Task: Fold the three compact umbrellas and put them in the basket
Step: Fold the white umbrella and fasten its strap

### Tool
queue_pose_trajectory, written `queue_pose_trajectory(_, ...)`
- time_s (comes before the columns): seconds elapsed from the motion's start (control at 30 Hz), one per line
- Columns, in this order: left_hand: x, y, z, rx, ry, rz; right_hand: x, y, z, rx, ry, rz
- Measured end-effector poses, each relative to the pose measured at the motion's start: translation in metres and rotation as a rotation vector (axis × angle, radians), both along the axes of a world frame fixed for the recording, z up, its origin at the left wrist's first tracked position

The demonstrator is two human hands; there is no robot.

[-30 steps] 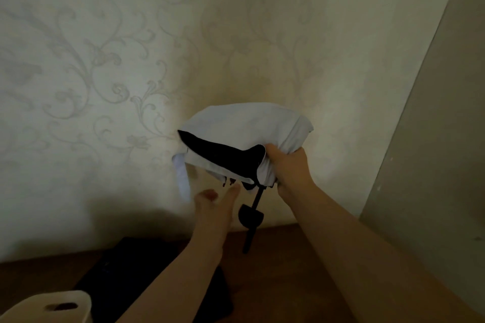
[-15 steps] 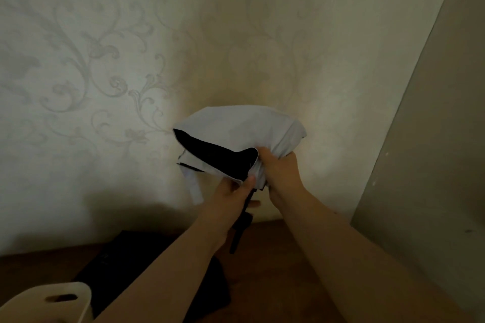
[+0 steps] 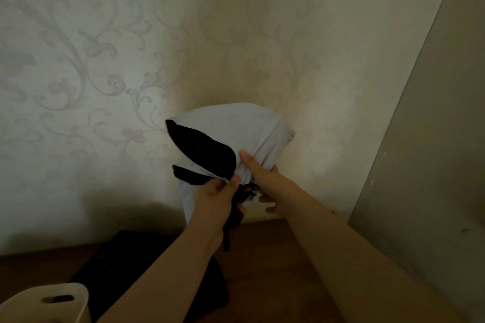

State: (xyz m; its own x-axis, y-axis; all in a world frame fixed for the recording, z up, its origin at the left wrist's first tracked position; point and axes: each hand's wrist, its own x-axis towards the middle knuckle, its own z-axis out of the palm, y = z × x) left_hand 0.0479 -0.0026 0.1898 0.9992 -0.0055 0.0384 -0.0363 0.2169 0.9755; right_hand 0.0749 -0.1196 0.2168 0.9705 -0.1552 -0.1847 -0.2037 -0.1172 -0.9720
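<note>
- While both hands work at the middle, the brown wooden surface [image 3: 275,257] lies at 6 o'clock, below a wall with pale scroll-pattern wallpaper [image 3: 105,60].
- At 7 o'clock stands the cream basket [image 3: 52,299]; its inside is hidden.
- Just beside it, at 6 o'clock, lies a black folded thing [image 3: 126,262].
- The left hand [image 3: 217,196] pinches the white-and-black umbrella [image 3: 231,134], held in the air.
- The right hand [image 3: 259,178] grips its gathered cloth.

Both bare arms reach forward — left hand [image 3: 219,191] and right hand [image 3: 258,178] raised close together, fingers curled, gripping.
</note>
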Motion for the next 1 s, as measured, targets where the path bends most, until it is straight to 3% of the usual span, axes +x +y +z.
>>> queue_pose_trajectory(0.13,-0.001,0.0,0.004,-0.078,0.06,-0.072,0.0,0.002,0.0,0.102,-0.042,-0.012)
queue_pose_trajectory(0.33,0.003,0.001,0.006,-0.033,0.047,-0.109,-0.002,0.009,-0.006,0.433,-0.191,0.001)
queue_pose_trajectory(0.67,0.002,-0.003,-0.005,0.18,0.008,0.06,-0.004,0.016,-0.01,0.264,-0.388,-0.013)
queue_pose_trajectory(0.83,0.001,-0.009,-0.005,0.218,0.017,0.04,-0.004,0.017,-0.012,0.202,-0.391,-0.084)
queue_pose_trajectory(1.0,0.001,-0.002,0.0,0.24,-0.077,0.063,-0.005,0.01,-0.004,0.169,-0.355,-0.003)
